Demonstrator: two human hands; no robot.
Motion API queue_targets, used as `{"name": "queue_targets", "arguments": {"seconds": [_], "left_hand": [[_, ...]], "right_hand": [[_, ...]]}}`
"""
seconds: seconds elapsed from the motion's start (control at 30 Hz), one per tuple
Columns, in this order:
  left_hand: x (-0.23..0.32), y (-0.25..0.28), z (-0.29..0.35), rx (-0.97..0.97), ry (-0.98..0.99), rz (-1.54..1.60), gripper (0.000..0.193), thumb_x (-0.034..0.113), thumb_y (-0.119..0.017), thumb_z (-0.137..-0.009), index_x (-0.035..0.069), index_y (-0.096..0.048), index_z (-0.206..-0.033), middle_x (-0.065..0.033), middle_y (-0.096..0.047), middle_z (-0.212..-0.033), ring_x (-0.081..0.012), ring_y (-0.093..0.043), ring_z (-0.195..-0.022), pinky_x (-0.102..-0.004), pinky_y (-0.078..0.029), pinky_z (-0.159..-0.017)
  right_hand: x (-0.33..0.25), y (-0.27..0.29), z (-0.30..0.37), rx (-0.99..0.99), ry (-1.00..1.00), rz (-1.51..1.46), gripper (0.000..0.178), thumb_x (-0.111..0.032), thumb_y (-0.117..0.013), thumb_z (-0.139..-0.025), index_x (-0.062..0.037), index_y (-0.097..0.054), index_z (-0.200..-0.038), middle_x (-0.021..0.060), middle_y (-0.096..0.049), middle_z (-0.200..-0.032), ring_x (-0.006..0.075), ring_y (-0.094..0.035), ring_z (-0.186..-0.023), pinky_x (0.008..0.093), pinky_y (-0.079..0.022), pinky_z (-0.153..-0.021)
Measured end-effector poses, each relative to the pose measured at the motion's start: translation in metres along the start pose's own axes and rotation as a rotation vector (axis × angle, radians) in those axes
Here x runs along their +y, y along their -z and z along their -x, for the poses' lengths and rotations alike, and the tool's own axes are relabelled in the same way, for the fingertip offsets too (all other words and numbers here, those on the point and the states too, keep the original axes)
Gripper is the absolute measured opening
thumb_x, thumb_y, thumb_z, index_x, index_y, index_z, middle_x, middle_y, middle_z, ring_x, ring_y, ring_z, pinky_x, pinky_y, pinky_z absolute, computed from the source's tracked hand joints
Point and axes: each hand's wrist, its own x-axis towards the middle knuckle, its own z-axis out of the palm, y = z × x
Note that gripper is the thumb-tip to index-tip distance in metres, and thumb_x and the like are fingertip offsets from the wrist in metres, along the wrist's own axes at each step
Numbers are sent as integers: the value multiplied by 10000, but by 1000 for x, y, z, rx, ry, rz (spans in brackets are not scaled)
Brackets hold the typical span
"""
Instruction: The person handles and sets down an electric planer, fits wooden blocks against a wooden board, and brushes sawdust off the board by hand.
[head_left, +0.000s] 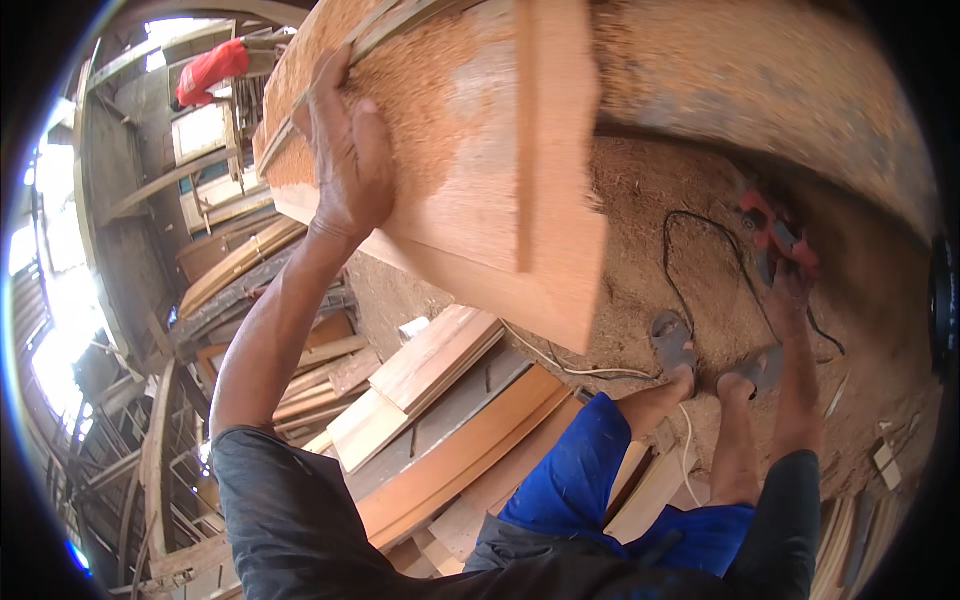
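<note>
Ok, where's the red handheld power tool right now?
In the head view, the red handheld power tool is at the right, in the right hand, above the right foot's grey sandal.

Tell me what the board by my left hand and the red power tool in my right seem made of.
Board: looks like bare wood; it's pale tan, matte and strewn with sawdust. Red power tool: probably a plastic housing, judging by its solid colour, though blur leaves the finish unclear.

We can read no text, label or number here. On the red power tool (pixel 766 226), we make out no lettering.
</note>
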Motion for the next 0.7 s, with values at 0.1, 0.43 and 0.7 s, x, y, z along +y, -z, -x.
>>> {"name": "queue_targets", "arguments": {"seconds": [0.1, 0.43, 0.7], "left_hand": [[1, 0, -2, 16, -40, 9, 544, 120, -441, -951, -45, -387, -1467, -296, -426, -1464, -417, -350, -1399, -500, -191, -1175], [3, -2, 2, 194, 85, 33, 463, 137, -496, -977, 120, -526, -1438, -191, -506, -1492, -364, -387, -1451, -507, -243, -1174], [16, 29, -10, 141, 334, 261, 230, 227, -602, -976, 111, -676, -1160, -160, -696, -1162, -326, -621, -1173, -475, -466, -978]], "right_hand": [[4, 15, -9, -62, -13, 47, 619, -420, -705, -846, -27, -585, -1309, 242, -640, -1193, 420, -582, -1157, 528, -480, -969], [-63, 191, 47, -453, -49, -157, 640, -501, -663, -866, 14, -628, -1244, 275, -689, -1120, 418, -657, -1090, 495, -510, -951], [-194, 388, 115, -692, -146, -571, 577, -255, -705, -842, -61, -591, -1373, 147, -745, -857, 214, -735, -786, 361, -583, -696]]}}
